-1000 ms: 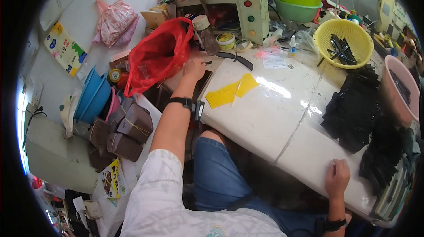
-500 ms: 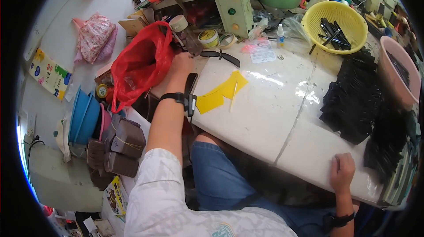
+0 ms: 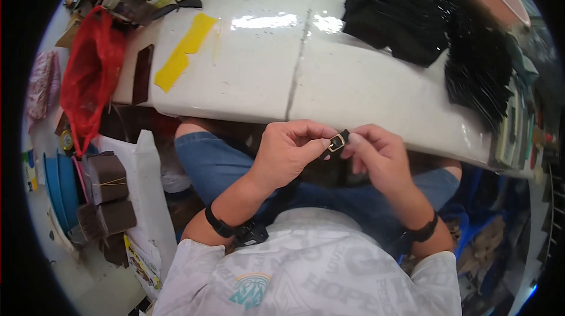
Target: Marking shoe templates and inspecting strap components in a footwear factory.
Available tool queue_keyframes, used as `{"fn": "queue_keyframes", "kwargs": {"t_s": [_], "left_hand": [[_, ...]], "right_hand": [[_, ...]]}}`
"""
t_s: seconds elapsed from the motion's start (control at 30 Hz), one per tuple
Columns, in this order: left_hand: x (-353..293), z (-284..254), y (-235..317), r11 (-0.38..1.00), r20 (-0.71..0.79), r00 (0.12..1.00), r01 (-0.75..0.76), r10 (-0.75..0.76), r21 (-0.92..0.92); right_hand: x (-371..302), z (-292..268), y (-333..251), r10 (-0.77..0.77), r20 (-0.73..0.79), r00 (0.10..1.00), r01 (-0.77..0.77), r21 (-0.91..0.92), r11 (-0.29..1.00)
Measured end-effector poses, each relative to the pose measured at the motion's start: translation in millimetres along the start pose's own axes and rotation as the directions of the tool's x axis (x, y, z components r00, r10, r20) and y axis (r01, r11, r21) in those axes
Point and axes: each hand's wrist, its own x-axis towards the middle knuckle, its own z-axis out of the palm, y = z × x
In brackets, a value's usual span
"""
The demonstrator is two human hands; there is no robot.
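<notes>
Both hands meet over my lap, just below the near edge of the white table (image 3: 247, 80). My left hand (image 3: 288, 154) and my right hand (image 3: 376, 154) pinch a small dark strap piece with a brass buckle (image 3: 337, 141) between their fingertips. The strap hangs down behind the fingers and is mostly hidden. Each wrist wears a dark band.
Stacks of black strap pieces (image 3: 412, 16) lie on the table at the back right. A yellow strip (image 3: 182, 51) and a dark brown strap (image 3: 143, 73) lie at the left. A red plastic bag (image 3: 88, 75) hangs beside the table, with bundled brown pieces (image 3: 109, 178) below.
My left hand left the red bag at the table's left and came to my lap. My right hand left the table edge. Both now hold the buckled strap.
</notes>
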Motion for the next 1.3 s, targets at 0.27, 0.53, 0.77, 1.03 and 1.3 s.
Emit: {"fn": "queue_keyframes", "kwargs": {"t_s": [0.27,0.53,0.77,1.03,1.3], "left_hand": [[-8,12,-15,0.998,0.136,0.989,0.052,-0.057,0.035],[-11,8,-20,0.991,0.148,0.981,0.133,-0.127,-0.033],[-7,1,-30,0.972,0.204,0.975,0.129,-0.088,-0.195],[-2,0,-40,0.918,0.272,0.955,0.211,-0.120,-0.337],[-4,14,-30,0.985,0.266,0.958,0.140,-0.110,-0.097]], "right_hand": [[-33,-6,46,0.079,0.065,0.995,-0.101,0.535,0.839],[-36,-3,51,0.062,0.071,0.996,-0.089,0.494,0.865],[-34,5,51,0.047,0.034,0.998,-0.058,0.546,0.835],[-33,7,49,0.068,0.052,0.996,-0.086,0.515,0.853],[-29,7,53,0.038,0.004,0.999,-0.035,0.489,0.871]]}}
